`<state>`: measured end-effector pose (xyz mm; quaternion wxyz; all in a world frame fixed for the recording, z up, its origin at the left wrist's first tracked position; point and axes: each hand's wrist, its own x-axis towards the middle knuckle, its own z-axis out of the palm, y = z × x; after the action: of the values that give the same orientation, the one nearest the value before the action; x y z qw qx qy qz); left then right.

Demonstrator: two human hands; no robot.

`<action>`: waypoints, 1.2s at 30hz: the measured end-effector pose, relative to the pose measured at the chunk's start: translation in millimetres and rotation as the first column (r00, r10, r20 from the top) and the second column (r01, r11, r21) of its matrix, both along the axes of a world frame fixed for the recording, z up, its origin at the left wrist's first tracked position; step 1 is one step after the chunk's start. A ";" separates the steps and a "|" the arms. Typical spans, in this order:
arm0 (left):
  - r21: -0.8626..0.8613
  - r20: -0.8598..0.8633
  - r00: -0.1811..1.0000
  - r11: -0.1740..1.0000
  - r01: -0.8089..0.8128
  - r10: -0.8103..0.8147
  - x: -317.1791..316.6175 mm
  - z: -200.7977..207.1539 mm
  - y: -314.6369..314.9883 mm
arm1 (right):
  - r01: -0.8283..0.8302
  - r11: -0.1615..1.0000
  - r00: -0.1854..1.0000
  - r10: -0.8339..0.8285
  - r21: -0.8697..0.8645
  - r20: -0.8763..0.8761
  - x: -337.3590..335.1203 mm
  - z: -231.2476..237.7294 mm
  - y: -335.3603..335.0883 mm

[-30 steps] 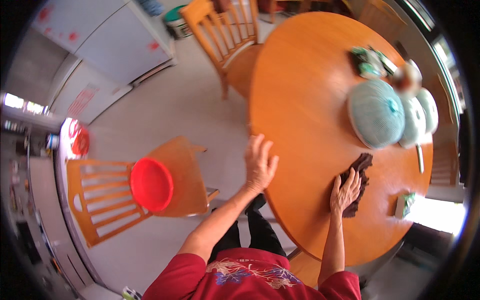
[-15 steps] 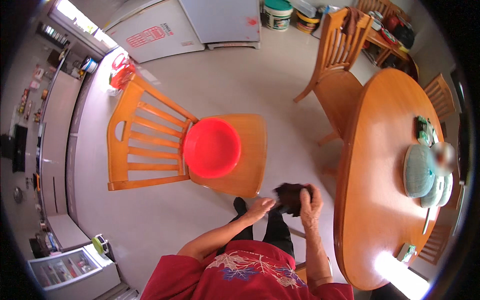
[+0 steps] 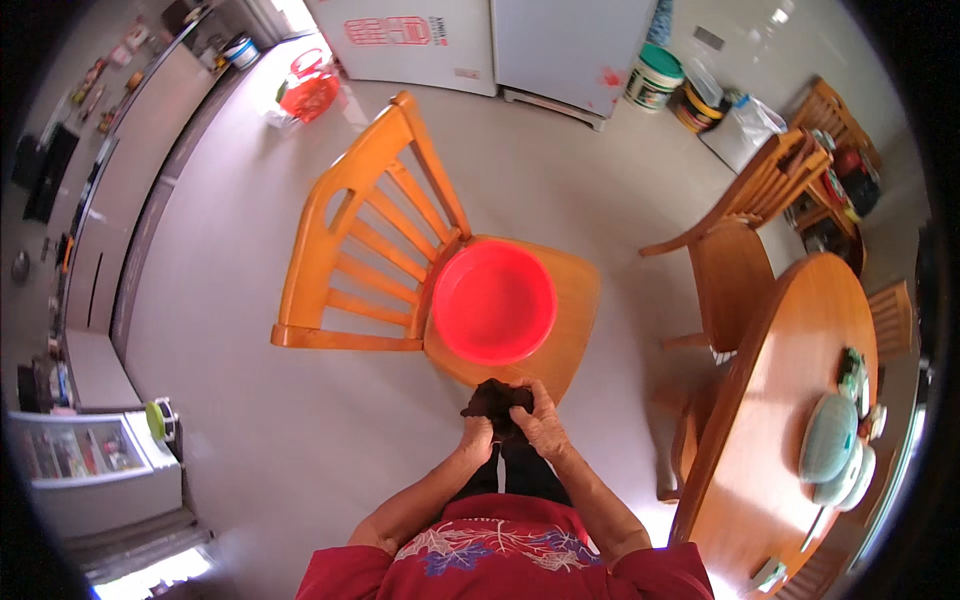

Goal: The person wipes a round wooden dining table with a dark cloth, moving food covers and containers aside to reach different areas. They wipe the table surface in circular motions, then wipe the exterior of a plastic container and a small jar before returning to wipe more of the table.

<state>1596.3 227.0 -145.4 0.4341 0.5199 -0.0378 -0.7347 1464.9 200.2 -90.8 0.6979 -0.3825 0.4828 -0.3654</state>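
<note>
A dark, nearly black crumpled bundle [image 3: 492, 402] is between my two hands, just in front of the chair seat's near edge; I cannot tell what it is made of. My left hand [image 3: 478, 436] is closed at its lower left side. My right hand [image 3: 541, 424] grips it from the right, fingers over the top and thumb pressed into it. Beyond the bundle, a round red plastic basin [image 3: 495, 300] stands on the seat of a wooden chair [image 3: 572, 300]. I see nothing lying in the basin.
An oval wooden table [image 3: 735, 480] is at my right, with pale green melons [image 3: 828, 437] on it. Another wooden chair [image 3: 735, 285] stands at its far end. White appliances [image 3: 570, 45] and lidded buckets [image 3: 655, 75] line the far side. A red bag [image 3: 310, 95] lies far left.
My left hand has come onto the dark bundle, which only my right hand held before. The bundle has moved left, close to the chair seat, and my view has turned.
</note>
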 end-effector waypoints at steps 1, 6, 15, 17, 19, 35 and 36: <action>0.055 -0.026 0.998 0.997 -0.052 0.054 1.8 2.0 1.1 | -0.019 1.000 0.999 0.019 -0.009 -0.040 4.2 2.9 0.2; 0.073 -0.015 0.980 0.978 -0.196 0.198 22.6 18.9 5.6 | 0.172 0.984 0.974 -0.178 0.051 0.142 32.3 -36.4 -1.4; -0.225 0.140 0.990 0.973 0.058 -0.027 127.0 -72.5 75.2 | -0.256 0.965 0.966 0.252 -0.060 -0.061 152.5 -16.0 9.9; -0.273 -0.188 0.973 0.944 -0.183 0.135 173.1 -85.9 80.4 | -0.383 0.917 0.923 0.383 -0.116 -0.016 198.3 1.8 16.6; -0.103 -0.832 0.504 0.829 -0.550 0.232 231.4 -77.7 89.6 | -0.529 0.843 0.848 0.530 -0.101 -0.012 255.8 16.4 13.9; -0.463 -0.054 0.882 0.771 -0.437 0.468 640.4 91.2 -62.0 | -0.527 0.833 0.762 0.552 -0.171 0.338 661.5 73.8 -144.5; -0.483 -0.028 0.849 0.736 -0.473 0.527 664.6 95.3 -84.0 | -0.495 0.859 0.776 0.505 -0.130 0.379 684.0 66.7 -164.9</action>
<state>2260.8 142.9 -50.1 0.7261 0.4286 -0.0985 -0.5285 2148.8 35.2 -24.1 0.8488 -0.4217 0.2066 -0.2429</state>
